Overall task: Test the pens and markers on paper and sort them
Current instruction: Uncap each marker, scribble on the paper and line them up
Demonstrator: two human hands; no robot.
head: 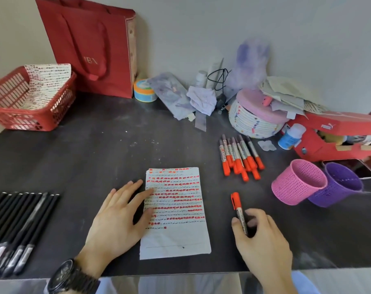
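Pinching orange marker [239, 213] in right hand [265, 245], cap pointing far; pinning paper [176, 240], just left, under flat left hand [116, 219].

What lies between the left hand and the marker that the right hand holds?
The sheet of paper, shown in the head view. The left hand rests on its left edge; the right hand pinches the marker.

One head view, wide-angle, straight lines bowing at the edges. Sits above the table's [95, 145] near edge, facing forward and down. Left hand [116, 215] and right hand [263, 240] close at bottom; wall [201, 28] across top.
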